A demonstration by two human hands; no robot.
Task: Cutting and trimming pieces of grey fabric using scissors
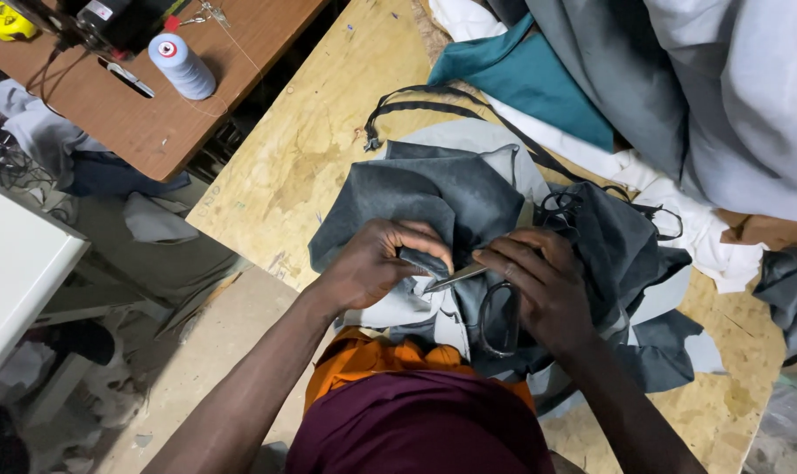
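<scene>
fingers of the left hand (pixel 372 263) pinch grey fabric (pixel 451 197); right hand (pixel 548 285) grips scissors (pixel 469 290).

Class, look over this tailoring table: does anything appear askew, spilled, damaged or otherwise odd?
Mostly untidy. The thread cone lies tipped on its side on the brown table. Fabric scraps lie on the floor below. The plywood table is stained. The hands' cutting of the grey cloth looks normal.

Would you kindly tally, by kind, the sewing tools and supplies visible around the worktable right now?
Scissors, held in the right hand: 1
Thread cones: 1, the pale blue thread cone
Sewing machines: 1, the black sewing machine, partly cut off
Black straps: 1
Dark grey fabric pieces pinched by the left hand: 1
Total: 5
</scene>
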